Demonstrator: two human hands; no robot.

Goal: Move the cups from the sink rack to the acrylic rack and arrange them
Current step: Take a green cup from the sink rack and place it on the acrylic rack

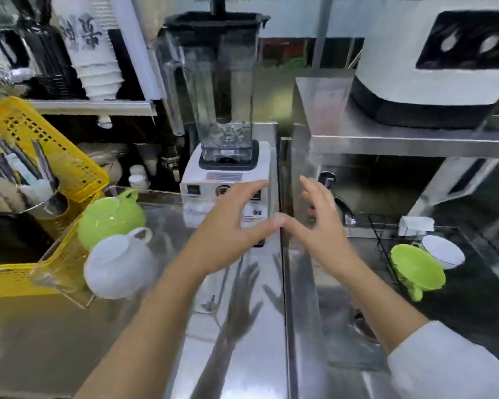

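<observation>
A white sleeve is showing nearest the camera, covering the right forearm low on the right. The left forearm is reaching up bare from the lower left. Both arms are stretching forward over the steel counter, which is mirroring their shadows.

The left hand is hovering palm down, fingers spread wide and slightly curled, gripping nothing. The right hand is hovering beside it, turned more edge-on, fingers also spread wide and holding nothing. The two thumb tips are almost meeting above the seam in the counter, though whether they are touching cannot be told.

Left of the left fingers, a white cup is lying tipped with its handle up, just in front of a green cup, both sitting in the clear acrylic rack. Beyond them, a yellow basket is holding utensils.

Right of the right fingers, well apart from them, a second green cup is lying on its side in the wire sink rack, mouth toward the camera, with a white cup just behind it.

Just past the left fingertips, a blender is standing on its white base. Further right, above the right fingers, a white machine is sitting on a steel shelf.
</observation>
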